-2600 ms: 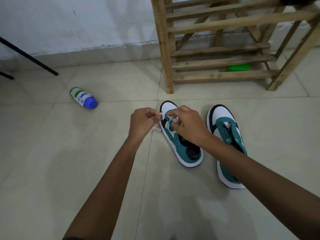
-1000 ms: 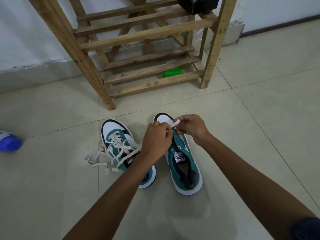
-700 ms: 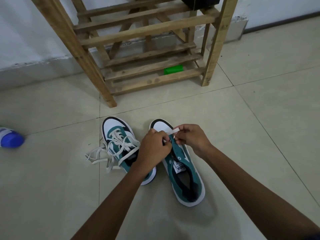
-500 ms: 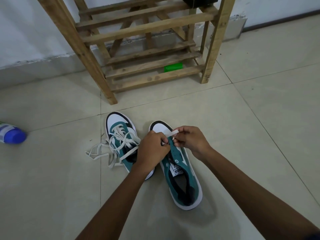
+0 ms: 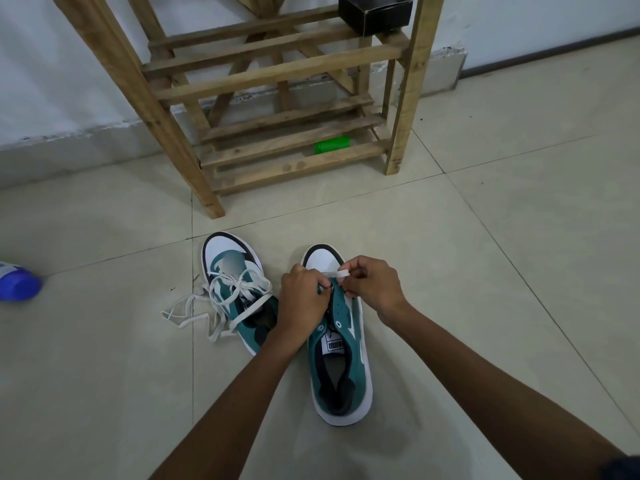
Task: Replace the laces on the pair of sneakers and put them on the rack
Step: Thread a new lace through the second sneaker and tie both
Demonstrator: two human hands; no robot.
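We are lacing the right-hand teal-and-white suede sneaker [image 5: 341, 341], which stands on the pale tiled floor [image 5: 485, 271] with its toe toward the slatted wooden shoe rack [image 5: 277, 98]. Our right hand [image 5: 372, 285] pinches the end of a flat white cotton lace [image 5: 337, 273] over the lowest eyelets, and our left hand [image 5: 303, 299] is curled close against the shoe's near edge; it seems to hold the other end, but the fingers hide what is in them. The lace should handle as limp and light, so we judge it best pinched right at the tip, where it is stiffest for threading. The sneaker itself looks light with a firm sole, easy to lift by the heel collar. Just beside it, the other teal-and-white sneaker [image 5: 239, 289] carries loose white laces [image 5: 194, 313] trailing onto the tiles. The eyelets under our hands are covered, a blue-capped bottle [image 5: 17, 284] is cut off at the left edge, and a small green cylinder [image 5: 332, 145] lies under the rack.
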